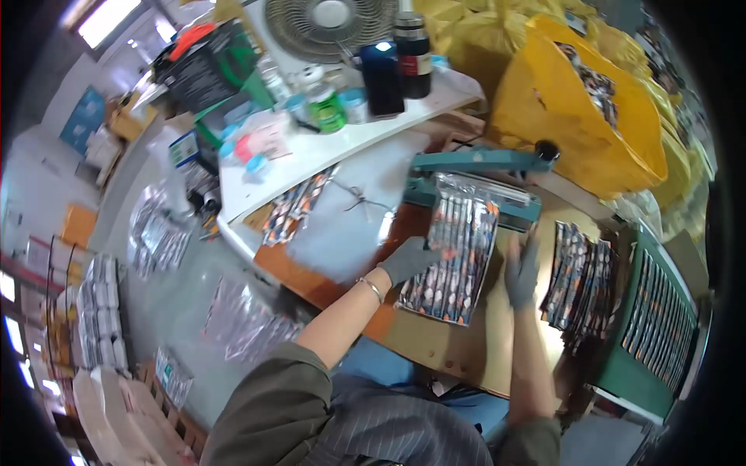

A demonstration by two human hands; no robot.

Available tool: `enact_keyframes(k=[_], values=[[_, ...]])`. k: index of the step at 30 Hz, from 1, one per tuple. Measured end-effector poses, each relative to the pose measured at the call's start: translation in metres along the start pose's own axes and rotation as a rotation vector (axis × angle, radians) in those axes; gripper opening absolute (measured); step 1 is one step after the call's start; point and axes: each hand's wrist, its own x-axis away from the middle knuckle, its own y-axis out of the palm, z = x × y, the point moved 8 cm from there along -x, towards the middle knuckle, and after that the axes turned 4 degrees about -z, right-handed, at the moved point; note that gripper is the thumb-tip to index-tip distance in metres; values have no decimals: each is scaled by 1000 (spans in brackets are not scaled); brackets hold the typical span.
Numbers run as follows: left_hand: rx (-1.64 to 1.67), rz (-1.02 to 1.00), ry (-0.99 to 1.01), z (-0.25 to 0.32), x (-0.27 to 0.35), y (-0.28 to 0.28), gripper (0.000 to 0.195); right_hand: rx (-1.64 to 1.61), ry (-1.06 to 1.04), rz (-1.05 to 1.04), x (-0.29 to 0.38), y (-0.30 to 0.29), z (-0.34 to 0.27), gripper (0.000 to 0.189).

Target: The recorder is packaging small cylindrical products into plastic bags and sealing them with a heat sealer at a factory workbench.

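A clear plastic bag of long printed packets lies before me, its top edge across the base of a green hand impulse sealer. The sealer's arm is raised. My left hand, in a grey glove, lies at the bag's left side with fingers spread onto it; whether it grips the plastic cannot be told. My right hand, also gloved, is apart from the bag on its right, fingers extended and holding nothing. Stacks of similar packets lie right of it.
A green tray with rows of packets stands far right. Yellow bags sit behind. A white shelf holds a fan, a black flask, a phone and bottles. Filled plastic bags lie on the floor left.
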Motion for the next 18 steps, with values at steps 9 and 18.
enact_keyframes(k=[9,18], values=[[-569,248,88,-110,117,-154,21,302,14,-213,205,-21,-80,44],[533,11,347,39,135,-53,24,-537,631,22,202,-51,-33,34]])
